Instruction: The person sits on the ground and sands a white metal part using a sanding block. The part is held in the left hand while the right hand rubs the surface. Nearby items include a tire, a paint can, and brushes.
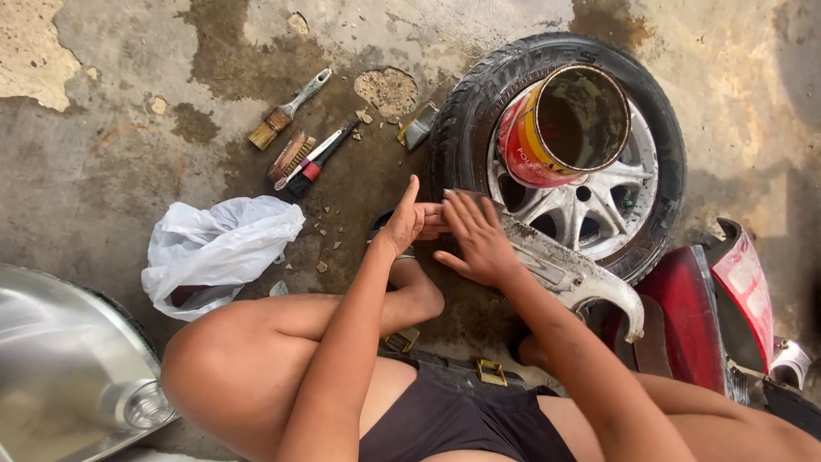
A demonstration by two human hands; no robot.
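My left hand (409, 221) and my right hand (473, 239) meet in front of my bent knee, fingers touching each other. The right hand rests flat on the end of a dirty grey curved metal part (571, 272) that runs off to the right. The left hand's fingers point up and press against the right hand's fingers; whether anything small is pinched between them is hidden. Just beyond lies a car wheel (556, 154) flat on the ground, with a red and yellow tin can (564, 124) tilted on its rim.
Brushes lie on the stained concrete: a paintbrush (286, 111), a wire brush (291, 154), a black brush (321, 158). A scraper (419, 127) sits by the tyre. A white plastic bag (218, 248) lies left, a steel basin (60, 368) lower left, red tail lights (727, 308) right.
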